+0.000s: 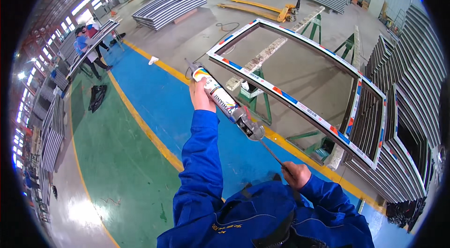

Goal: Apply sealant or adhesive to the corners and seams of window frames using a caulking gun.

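Note:
A caulking gun (248,125) loaded with a white printed sealant cartridge (218,94) is held across in front of me, its nozzle end pointing up and to the left. My left hand (200,95) is wrapped round the cartridge near its front, with the fingers partly hidden behind it. At the back end, my right hand (296,174) grips the gun's thin pull rod (272,151), which is drawn far out. Just beyond the gun, a window frame (300,105) with white, red and blue protective film rests flat on green trestles (262,102).
Stacks of metal frames (412,60) stand close on the right. A yellow pallet truck (281,12) and another frame stack (169,8) are farther back. Two people handle a frame at the far left, near a black bag (97,98) on the green floor. A cable (228,26) lies on the floor.

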`<action>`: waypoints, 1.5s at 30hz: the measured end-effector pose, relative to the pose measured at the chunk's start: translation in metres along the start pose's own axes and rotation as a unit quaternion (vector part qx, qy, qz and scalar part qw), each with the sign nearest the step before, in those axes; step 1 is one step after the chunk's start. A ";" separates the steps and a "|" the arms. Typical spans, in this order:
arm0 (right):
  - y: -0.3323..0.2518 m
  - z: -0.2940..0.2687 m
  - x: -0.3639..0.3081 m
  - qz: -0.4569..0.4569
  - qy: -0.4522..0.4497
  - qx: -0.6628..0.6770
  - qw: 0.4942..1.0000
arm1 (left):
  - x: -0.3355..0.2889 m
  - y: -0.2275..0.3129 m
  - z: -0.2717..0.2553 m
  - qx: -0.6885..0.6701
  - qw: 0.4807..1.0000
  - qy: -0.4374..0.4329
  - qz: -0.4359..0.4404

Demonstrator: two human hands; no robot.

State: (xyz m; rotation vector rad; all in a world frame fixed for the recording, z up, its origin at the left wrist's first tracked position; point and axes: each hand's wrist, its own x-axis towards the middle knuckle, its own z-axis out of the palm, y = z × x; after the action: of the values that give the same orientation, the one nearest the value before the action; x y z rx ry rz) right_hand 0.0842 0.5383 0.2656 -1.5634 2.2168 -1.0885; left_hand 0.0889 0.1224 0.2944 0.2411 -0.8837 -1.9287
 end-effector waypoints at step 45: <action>0.037 -0.170 -0.166 0.085 0.096 -0.052 0.990 | -0.138 -0.138 0.099 0.006 0.944 0.091 -0.316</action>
State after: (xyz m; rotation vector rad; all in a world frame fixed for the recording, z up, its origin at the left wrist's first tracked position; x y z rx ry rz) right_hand 0.0313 0.7658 0.3219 -1.3256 2.5179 -1.1315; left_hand 0.0146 0.3228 0.2469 0.7754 -0.7452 -2.4335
